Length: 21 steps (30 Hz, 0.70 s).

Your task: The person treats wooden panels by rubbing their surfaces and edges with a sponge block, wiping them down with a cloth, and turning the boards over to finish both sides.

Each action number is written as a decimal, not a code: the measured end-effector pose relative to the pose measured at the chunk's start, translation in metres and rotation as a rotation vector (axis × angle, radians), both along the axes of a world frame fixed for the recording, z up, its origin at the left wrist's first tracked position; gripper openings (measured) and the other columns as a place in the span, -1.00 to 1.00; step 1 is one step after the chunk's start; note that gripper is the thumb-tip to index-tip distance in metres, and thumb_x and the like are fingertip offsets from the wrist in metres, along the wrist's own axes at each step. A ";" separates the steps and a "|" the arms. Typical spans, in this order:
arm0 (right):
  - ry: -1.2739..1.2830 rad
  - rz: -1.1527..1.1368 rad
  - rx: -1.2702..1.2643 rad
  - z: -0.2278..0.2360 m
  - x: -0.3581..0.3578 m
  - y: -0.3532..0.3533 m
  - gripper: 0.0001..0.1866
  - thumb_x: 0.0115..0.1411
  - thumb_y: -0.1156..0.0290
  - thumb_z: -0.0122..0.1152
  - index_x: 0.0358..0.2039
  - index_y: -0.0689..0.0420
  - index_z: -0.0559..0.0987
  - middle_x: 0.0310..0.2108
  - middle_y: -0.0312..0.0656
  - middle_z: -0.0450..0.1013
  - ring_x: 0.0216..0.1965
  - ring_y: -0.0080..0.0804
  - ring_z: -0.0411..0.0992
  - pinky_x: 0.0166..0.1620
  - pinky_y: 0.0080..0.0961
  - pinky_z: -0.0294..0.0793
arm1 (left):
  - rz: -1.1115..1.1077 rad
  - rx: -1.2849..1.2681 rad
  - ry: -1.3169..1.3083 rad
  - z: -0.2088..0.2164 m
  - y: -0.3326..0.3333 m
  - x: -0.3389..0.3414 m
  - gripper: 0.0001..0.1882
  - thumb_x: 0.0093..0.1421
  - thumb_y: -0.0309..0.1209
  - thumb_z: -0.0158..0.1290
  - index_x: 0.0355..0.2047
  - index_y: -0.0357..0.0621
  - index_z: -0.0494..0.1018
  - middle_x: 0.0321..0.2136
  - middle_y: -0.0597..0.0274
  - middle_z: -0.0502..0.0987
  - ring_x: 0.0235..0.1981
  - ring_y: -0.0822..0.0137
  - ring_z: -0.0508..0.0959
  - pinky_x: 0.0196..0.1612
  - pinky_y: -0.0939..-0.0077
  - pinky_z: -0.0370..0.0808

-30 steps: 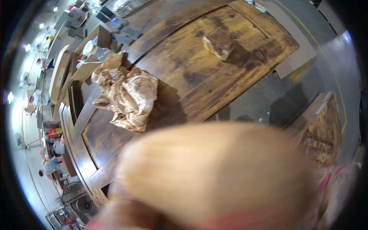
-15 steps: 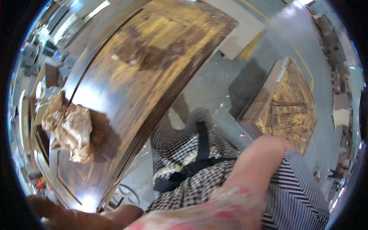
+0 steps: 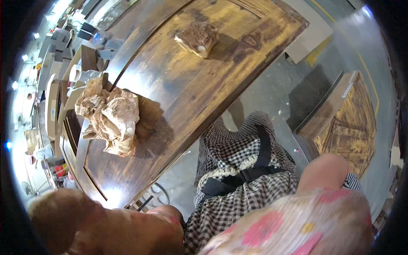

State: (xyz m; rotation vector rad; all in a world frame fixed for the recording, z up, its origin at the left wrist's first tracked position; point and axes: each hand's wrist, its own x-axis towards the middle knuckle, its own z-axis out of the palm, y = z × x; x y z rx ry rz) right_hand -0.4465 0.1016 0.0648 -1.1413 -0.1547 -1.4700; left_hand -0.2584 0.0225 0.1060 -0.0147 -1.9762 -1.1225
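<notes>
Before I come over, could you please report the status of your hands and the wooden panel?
Neither grip can be made out. Wooden panel alongside the body. Lying on it: crumpled brown wad, smaller brown clump.

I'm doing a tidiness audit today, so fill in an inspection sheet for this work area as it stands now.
Surface: wooden panel, yellowish at the far end, darker nearer, with shiny reflections.
Job's things: crumpled, brown-stained wad and smaller stained pad, apart from each other on the panel.
Clutter: open cardboard box among mixed items beyond the panel's left side.
Grippers: bare hands; left hand cannot be made out in the blurred skin-toned shapes at lower left; right arm visible, its hand not.
Cables: nothing seen.
Surroundings: grey floor with yellow line; another wooden piece at right.
</notes>
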 end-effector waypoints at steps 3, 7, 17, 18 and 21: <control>-0.001 0.045 0.016 -0.002 0.001 -0.006 -0.84 0.26 0.51 0.11 -0.28 0.36 0.59 -0.43 0.16 0.55 -0.55 -0.06 0.55 -0.50 -0.24 0.57 | 0.014 0.007 0.003 -0.001 -0.001 -0.001 -0.71 0.35 -0.18 0.04 -0.17 -0.14 0.58 -0.28 0.11 0.61 -0.16 0.09 0.62 0.05 0.03 0.50; -0.020 0.106 0.038 -0.002 0.005 -0.013 -0.84 0.25 0.53 0.11 -0.29 0.37 0.58 -0.44 0.17 0.55 -0.56 -0.06 0.55 -0.51 -0.24 0.57 | 0.026 0.022 0.004 -0.002 -0.001 0.002 -0.70 0.35 -0.19 0.04 -0.16 -0.15 0.58 -0.28 0.10 0.62 -0.15 0.08 0.62 0.05 0.02 0.51; -0.073 0.280 0.070 0.002 0.007 -0.021 -0.86 0.23 0.57 0.13 -0.32 0.41 0.58 -0.46 0.21 0.55 -0.59 -0.04 0.54 -0.54 -0.24 0.57 | 0.088 0.042 0.001 -0.005 0.010 0.014 -0.69 0.36 -0.21 0.03 -0.13 -0.19 0.58 -0.25 0.07 0.62 -0.13 0.05 0.62 0.06 0.01 0.51; -0.085 0.291 0.073 0.000 0.007 -0.021 -0.86 0.23 0.58 0.13 -0.32 0.42 0.58 -0.46 0.21 0.55 -0.59 -0.04 0.54 -0.54 -0.24 0.57 | 0.092 0.041 -0.005 -0.006 0.011 0.014 -0.69 0.37 -0.21 0.03 -0.13 -0.19 0.58 -0.25 0.07 0.62 -0.12 0.05 0.62 0.06 0.01 0.51; -0.102 0.341 0.073 -0.001 0.000 -0.022 -0.87 0.23 0.59 0.13 -0.33 0.43 0.57 -0.46 0.22 0.55 -0.60 -0.04 0.54 -0.55 -0.24 0.57 | 0.109 0.028 -0.007 -0.008 0.015 0.015 -0.69 0.37 -0.21 0.03 -0.12 -0.20 0.58 -0.24 0.06 0.62 -0.12 0.04 0.62 0.06 0.00 0.51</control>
